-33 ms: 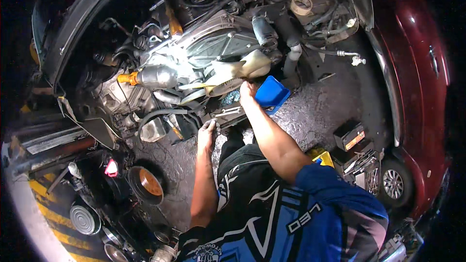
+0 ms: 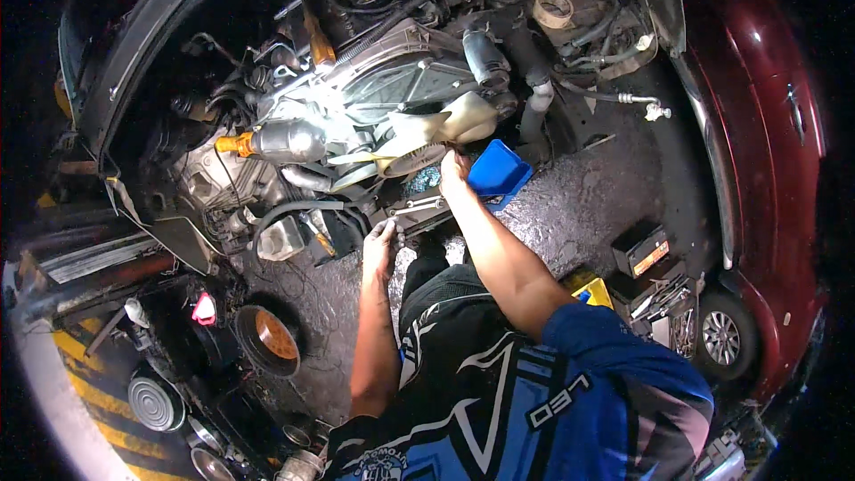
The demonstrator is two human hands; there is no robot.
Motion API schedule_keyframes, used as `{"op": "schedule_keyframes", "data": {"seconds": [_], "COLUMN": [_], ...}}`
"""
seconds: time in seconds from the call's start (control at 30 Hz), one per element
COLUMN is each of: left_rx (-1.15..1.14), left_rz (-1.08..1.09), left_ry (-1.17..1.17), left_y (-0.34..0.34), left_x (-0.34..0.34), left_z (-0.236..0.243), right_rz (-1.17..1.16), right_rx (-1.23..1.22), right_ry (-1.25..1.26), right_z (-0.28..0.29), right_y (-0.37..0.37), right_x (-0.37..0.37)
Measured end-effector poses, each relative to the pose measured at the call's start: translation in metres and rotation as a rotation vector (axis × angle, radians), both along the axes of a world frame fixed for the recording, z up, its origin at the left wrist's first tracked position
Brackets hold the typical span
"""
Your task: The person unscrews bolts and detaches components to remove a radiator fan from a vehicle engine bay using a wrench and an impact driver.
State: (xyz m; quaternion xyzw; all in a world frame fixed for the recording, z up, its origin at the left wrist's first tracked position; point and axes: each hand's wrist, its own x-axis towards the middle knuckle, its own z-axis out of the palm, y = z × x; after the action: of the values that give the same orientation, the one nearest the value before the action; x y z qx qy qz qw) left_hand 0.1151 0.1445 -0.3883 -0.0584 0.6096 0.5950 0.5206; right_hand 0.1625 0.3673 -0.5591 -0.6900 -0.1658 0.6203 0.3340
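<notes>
A pale cooling fan [image 2: 472, 116] with a round ribbed hub [image 2: 416, 160] sits at the front of the engine. My right hand [image 2: 454, 174] is closed at the hub's right edge, under a blade, with its fingertips partly hidden. My left hand [image 2: 381, 239] is lower and to the left, by the front cross-member, its fingers curled; whatever they hold is hidden. Between the hands, a wrench [image 2: 417, 207] lies on the cross-member. Beside my right hand stands a blue plastic tray [image 2: 500, 169].
An orange-ended work lamp [image 2: 289, 141] lies left of the fan. An orange-handled tool [image 2: 319, 43] and a tape roll [image 2: 553, 9] rest on the engine bay. At right are a battery [image 2: 639, 249], a toolbox [image 2: 663, 307] and a red car panel [image 2: 775, 169]. A round pan [image 2: 267, 338] stands at left.
</notes>
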Motion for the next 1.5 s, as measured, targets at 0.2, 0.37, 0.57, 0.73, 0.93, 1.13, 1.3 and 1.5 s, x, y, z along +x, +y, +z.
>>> {"op": "schedule_keyframes", "data": {"seconds": [0.2,0.37,0.57,0.73,0.93,1.13,1.3,1.5], "left_rx": [0.071,0.019,0.024,-0.095,-0.02,-0.001,0.026,0.079], "left_rz": [0.002,0.092,0.101,0.101,0.061,0.043,0.149,0.282], "left_ry": [-0.049,-0.035,-0.032,0.033,-0.03,-0.041,-0.049,-0.201], "left_y": [0.021,-0.015,-0.02,-0.051,-0.021,-0.005,0.009,0.041], "left_x": [0.009,-0.004,0.004,0.0,0.02,0.023,0.018,0.027], "left_z": [-0.006,-0.013,-0.011,0.0,0.001,0.0,-0.012,-0.002], "right_rz": [0.32,0.098,-0.014,0.179,0.218,0.34,0.906,1.383], "right_rx": [-0.07,-0.127,-0.106,-0.167,0.117,0.165,0.122,0.964], "right_ry": [0.184,0.166,0.26,0.384,0.021,-0.501,-0.071,-0.176], "right_z": [0.007,0.085,0.077,0.079,0.016,0.039,0.106,0.171], "right_y": [0.036,-0.008,-0.008,-0.023,0.025,0.031,-0.049,-0.108], "right_x": [0.054,0.015,0.018,0.001,0.02,0.049,0.058,0.062]}}
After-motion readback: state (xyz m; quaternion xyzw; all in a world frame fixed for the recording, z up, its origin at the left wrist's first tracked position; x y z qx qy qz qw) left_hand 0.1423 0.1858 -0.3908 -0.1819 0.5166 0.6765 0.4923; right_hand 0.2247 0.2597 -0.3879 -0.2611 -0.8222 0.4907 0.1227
